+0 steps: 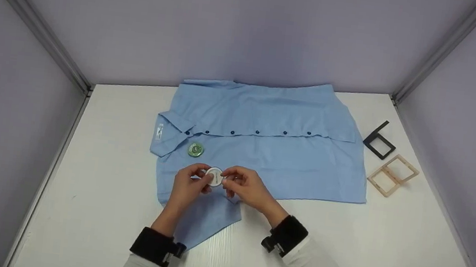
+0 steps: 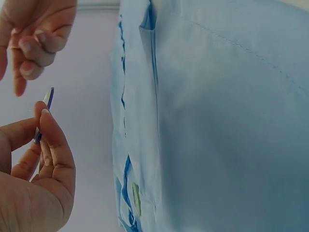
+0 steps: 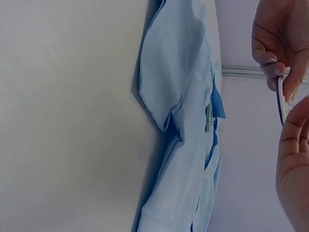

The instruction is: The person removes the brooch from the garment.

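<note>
A round pin badge [image 1: 216, 176] is held over the shirt with its white back turned up. My left hand [image 1: 188, 185] pinches its left edge between thumb and fingers. The left wrist view shows the badge [image 2: 49, 99] nearly edge-on. My right hand [image 1: 251, 189] has curled fingers, with thumb and fingertips at the badge's right edge. In the right wrist view, the right fingertips meet the back of the badge [image 3: 281, 99], where a thin pin shows faintly. Beneath both hands lies a light blue button-up shirt [image 1: 288, 166], and a green round badge [image 1: 196, 149] rests below its collar.
To the shirt's right, a black hinged frame [image 1: 381, 145] and a light wooden hinged frame [image 1: 392, 175] lie on the white table [image 1: 112, 217]. Pale walls [image 1: 259, 28] enclose the table at the back and sides. One short sleeve [image 1: 210, 220] spreads toward the person.
</note>
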Motion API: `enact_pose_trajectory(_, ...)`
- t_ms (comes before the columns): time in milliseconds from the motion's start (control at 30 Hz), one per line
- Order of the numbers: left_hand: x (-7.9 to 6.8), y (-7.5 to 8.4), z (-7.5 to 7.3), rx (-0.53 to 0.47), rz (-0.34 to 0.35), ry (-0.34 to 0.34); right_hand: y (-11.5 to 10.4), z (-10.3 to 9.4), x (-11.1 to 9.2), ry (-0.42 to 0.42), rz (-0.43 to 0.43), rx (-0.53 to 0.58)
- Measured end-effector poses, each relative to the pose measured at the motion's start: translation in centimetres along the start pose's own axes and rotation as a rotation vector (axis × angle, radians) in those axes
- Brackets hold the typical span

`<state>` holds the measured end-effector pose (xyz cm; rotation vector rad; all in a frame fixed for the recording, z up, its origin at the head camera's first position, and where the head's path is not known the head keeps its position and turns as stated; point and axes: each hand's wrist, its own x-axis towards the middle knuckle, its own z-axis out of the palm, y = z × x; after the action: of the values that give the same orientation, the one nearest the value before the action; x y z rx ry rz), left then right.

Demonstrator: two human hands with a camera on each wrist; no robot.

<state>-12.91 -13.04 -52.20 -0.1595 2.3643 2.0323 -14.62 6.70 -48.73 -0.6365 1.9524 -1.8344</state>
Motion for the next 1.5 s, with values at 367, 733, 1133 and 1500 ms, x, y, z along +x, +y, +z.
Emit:
enact_pose_trajectory(367, -1.6, 3.9, 0.0, -0.054, 0.061, -0.051, -0.7, 0.2, 0.2, 0.083, 0.009, -0.029)
enact_pose_trajectory(733, -0.5, 1.7, 0.6, -0.05, 0.078, -0.06, -0.7, 0.5, 0.3, 0.097, 0.022, 0.026)
enact_pose_trajectory(1133, -1.5, 4.0, 0.8, -0.025, 0.099, -0.082, -0.7, 0.7, 0.4, 0.16, 0.012, 0.001)
enact_pose_trajectory(1500, -2.1, 5.1, 0.8, -0.038, 0.122, -0.109, -0.9, 0.8, 0.5, 0.194, -0.012, -0.04)
